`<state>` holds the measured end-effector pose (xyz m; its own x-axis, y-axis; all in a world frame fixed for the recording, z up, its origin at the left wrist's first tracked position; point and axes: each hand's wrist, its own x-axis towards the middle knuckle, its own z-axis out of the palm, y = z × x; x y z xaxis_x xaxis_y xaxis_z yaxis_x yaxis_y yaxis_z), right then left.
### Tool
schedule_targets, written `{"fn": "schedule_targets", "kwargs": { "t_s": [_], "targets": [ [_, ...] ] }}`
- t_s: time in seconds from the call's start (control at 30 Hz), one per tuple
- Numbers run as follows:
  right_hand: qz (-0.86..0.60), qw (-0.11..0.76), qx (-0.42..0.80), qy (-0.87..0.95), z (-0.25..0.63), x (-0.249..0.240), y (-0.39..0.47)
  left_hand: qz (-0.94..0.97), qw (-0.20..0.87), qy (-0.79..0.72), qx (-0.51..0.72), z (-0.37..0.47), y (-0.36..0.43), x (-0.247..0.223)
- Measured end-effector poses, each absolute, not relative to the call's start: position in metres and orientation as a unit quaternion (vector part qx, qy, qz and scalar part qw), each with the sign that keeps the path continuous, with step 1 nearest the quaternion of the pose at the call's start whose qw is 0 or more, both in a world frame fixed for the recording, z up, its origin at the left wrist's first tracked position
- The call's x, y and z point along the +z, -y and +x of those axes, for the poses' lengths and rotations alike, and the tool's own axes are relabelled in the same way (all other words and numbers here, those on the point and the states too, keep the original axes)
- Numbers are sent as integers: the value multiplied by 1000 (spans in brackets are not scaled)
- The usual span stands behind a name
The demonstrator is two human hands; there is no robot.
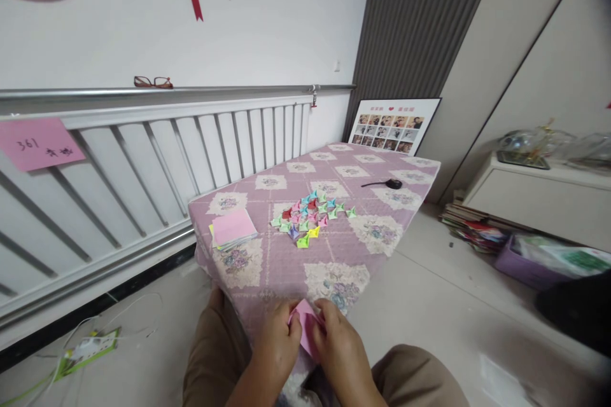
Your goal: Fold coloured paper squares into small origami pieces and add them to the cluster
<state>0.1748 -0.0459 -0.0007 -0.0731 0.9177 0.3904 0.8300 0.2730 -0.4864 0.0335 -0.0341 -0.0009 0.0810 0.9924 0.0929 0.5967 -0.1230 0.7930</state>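
Between my two hands is a sheet of pink paper [308, 334], partly folded, with one corner pointing up. My left hand [280, 334] pinches its left edge, thumb on top. My right hand [337, 337] grips the right side, its fingers partly hiding the paper. Both hands are at the near end of the table, over its purple floral cloth [277, 276]. Farther up the cloth sit several small folded paper pieces [304, 226] in rows, coloured green, pink, red, blue and yellow. Left of them lies a stack of square paper [233, 227], pink sheet uppermost.
A black object with a thin handle [394, 184] lies at the table's right. Beyond the left edge runs a white radiator [191, 152], with glasses [153, 82] on the pipe above. A photo board [394, 124] leans at the far end. A power strip [88, 353] lies on the floor.
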Motion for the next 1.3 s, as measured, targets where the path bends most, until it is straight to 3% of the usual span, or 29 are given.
{"fn": "schedule_targets", "kwargs": {
  "t_s": [0.27, 0.67, 1.3],
  "targets": [
    [-592, 325, 141, 724, 165, -12, 34, 731, 196, -612, 229, 31, 22, -5],
    [-610, 232, 86, 753, 163, -33, 14, 756, 156, -613, 168, 14, 0, -31],
    [-533, 247, 112, 802, 178, -56, 17, 844, 67, -525, 86, -1, 6, -54]
  ]
}}
